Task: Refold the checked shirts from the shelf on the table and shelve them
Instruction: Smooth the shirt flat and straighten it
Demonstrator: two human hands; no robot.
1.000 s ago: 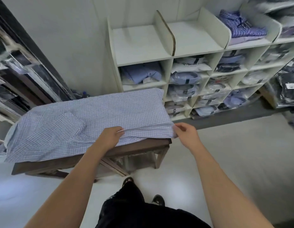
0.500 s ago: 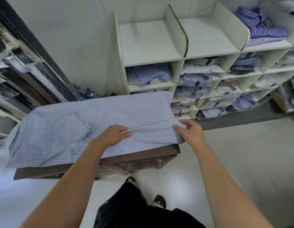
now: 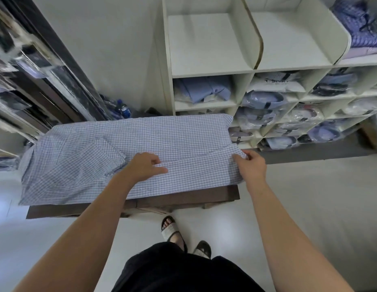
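Blue-checked shirt point(image 3: 162, 135) across table point(image 3: 183, 200) (dark wood), left hand point(image 3: 144, 167) pinching its middle fold; right hand point(image 3: 252, 168) pinching hem

Your dark wooden worktop point(image 3: 183, 199) carries one checked shirt point(image 3: 162, 135) spread flat over nearly its whole top. The shelf point(image 3: 210, 73) behind holds folded shirts point(image 3: 204, 91).

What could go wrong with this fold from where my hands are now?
1. The checked shirt hangs past the left end of the table, so a hard tug could drag it toward the floor.
2. The left hand and right hand both pinch the near, right part. The left half lies unheld and may shift or crease as the fold goes over.
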